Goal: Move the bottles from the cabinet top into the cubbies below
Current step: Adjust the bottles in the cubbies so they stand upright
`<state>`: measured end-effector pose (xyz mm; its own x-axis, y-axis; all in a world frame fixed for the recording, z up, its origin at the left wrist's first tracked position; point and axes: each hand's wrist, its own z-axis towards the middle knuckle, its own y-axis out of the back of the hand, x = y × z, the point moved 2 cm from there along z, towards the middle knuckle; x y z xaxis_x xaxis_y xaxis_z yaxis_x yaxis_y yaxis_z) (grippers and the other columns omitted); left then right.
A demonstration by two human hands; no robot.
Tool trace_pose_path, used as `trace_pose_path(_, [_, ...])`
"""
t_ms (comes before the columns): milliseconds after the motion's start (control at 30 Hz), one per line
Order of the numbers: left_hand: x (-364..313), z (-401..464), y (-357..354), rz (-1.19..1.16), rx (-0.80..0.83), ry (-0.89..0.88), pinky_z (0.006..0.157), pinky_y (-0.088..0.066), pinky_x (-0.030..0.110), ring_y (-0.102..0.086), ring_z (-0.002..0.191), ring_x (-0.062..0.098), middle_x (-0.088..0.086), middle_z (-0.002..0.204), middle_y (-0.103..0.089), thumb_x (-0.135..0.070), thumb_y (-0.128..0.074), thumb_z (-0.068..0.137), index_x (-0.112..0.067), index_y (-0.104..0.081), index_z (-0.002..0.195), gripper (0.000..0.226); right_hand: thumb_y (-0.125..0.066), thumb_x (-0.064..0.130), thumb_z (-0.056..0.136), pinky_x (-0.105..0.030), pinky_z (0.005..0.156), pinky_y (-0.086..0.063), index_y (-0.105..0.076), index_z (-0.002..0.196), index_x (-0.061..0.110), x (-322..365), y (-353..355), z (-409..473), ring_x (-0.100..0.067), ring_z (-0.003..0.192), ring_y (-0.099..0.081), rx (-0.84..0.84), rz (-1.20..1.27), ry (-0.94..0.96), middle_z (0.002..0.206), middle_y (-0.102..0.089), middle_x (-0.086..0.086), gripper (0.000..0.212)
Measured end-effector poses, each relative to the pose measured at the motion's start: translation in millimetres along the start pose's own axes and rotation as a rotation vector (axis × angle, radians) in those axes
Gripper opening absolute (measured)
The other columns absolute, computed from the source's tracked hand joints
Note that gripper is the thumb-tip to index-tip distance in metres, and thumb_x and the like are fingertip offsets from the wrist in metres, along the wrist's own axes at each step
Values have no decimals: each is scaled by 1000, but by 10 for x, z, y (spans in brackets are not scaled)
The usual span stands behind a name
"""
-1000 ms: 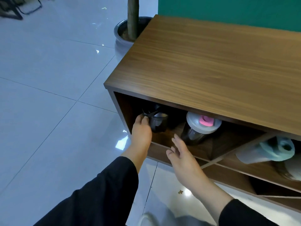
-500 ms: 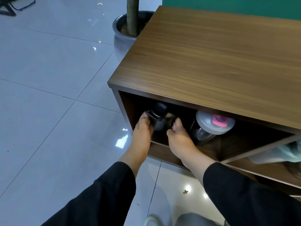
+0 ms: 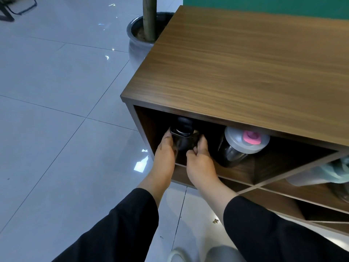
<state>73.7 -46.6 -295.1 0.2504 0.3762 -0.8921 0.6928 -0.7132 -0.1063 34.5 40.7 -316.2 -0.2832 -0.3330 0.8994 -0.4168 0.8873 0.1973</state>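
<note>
A dark bottle with a black cap stands inside the leftmost cubby of the wooden cabinet. My left hand grips its left side and my right hand holds its right side. Beside it in the same cubby leans a dark shaker bottle with a grey lid and pink tab. In the cubby to the right lies a pale bottle with a teal top, partly cut off by the frame edge. No bottle stands on the part of the cabinet top in view.
A grey plant pot with a trunk stands on the floor behind the cabinet's left corner. Glossy tiled floor stretches to the left. A green wall backs the cabinet. More cubbies run lower right.
My right hand has moved from the cubby's front edge onto the dark bottle's right side. The left hand stays on the bottle, which now sits more upright.
</note>
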Motion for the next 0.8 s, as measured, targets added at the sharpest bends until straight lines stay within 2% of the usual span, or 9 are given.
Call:
trace_pose_path(67, [-6,-22,-17,9,28,2,110,-43,34,-61,123,15,1,131,-68,-25,-34,106,-25,-57,141,41,-40,15,100,-38,119,-25,-12,157,33,28,53,58,-21,151,-24,11,6,-32,166,-18,0,66])
trace_pose_path(200, [34,-1,-28,-2,24,35,118,-34,38,-54,133,17,1,144,-59,-35,-35,106,-25,-49,148,45,-39,10,100,-30,112,-26,-17,157,24,62,124,112,-22,147,-32,46,-22,-25,162,-29,-6,62])
trace_pose_path(333, [53,19,-38,-3,0,38,117,-35,41,-57,127,16,0,138,-63,-38,-36,105,-27,-52,145,44,-40,12,99,-36,114,-28,-16,156,26,53,105,113,-24,146,-32,42,-35,-28,161,-29,-6,63])
trace_pose_path(433, [29,45,-33,-48,-19,47,116,-37,39,-61,111,10,-5,121,-67,-34,-37,106,-23,-54,143,42,-41,14,99,-39,115,-29,-17,155,28,54,86,119,-26,147,-31,53,-43,-18,162,-26,-7,63])
trace_pose_path(500, [26,47,-33,-53,-17,48,116,-37,39,-59,109,10,-8,115,-65,-34,-36,107,-24,-53,143,41,-41,14,98,-39,117,-27,-13,156,31,46,78,110,-25,148,-28,66,-41,-24,164,-23,-5,66])
trace_pose_path(667, [57,78,-22,-30,-30,63,117,-35,42,-59,125,18,3,134,-65,-36,-37,106,-23,-55,142,43,-42,22,94,-47,119,-27,-11,154,37,45,35,93,-25,151,-22,68,-54,-17,166,-14,-2,69])
trace_pose_path(800, [71,51,-32,-2,-41,55,115,-37,43,-60,122,19,4,128,-67,-36,-36,105,-22,-58,137,41,-41,21,98,-44,119,-27,-6,156,36,44,59,80,-26,151,-23,71,-63,-53,167,-12,-4,69])
